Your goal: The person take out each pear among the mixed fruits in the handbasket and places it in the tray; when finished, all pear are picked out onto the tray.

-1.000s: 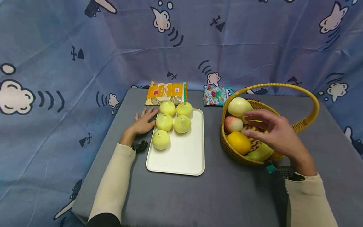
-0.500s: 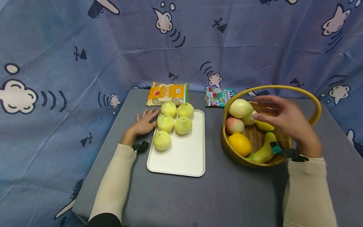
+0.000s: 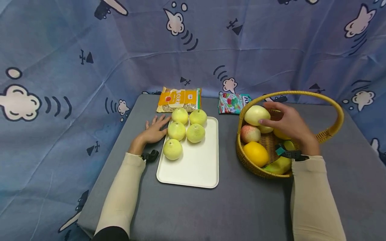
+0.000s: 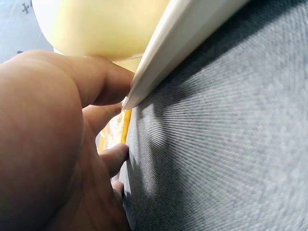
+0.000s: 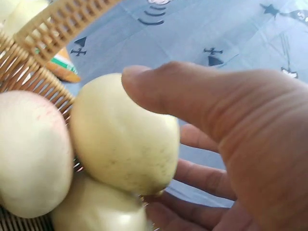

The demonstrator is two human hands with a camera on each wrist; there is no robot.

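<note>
Evidently both hands are at work: the right hand (image 3: pixel 289 122) curves round a pale yellow-green, rounded fruit (image 3: pixel 254 115), thumb against its near side and fingers reaching behind, their tips hidden; how firmly they press I cannot tell. That fruit sits at the back of an oval golden wicker basket (image 3: pixel 269 142) with a tall arched handle, under the same hand. Just below the held fruit is a 2nd pale fruit (image 3: pixel 266 129), and to the hand's left lies a pink-flushed cream peach (image 3: pixel 250 134). Nearer the wrist are a smooth orange-yellow fruit (image 3: pixel 256 154) and a yellow-green banana (image 3: pixel 277 166). Flat and spread, the left hand (image 3: pixel 152 133) grasps nothing; its thumb touches the side of a cream-white rectangular tray (image 3: pixel 200 164). On the tray, right of that hand, rest 5 round yellow-green fruits (image 3: pixel 196 133). Beyond the left hand lies an orange printed plastic bag (image 3: pixel 179 98); a turquoise patterned packet (image 3: pixel 232 102) lies between the hands, farther back, on grey ribbed cloth (image 3: pixel 241 207).
</note>
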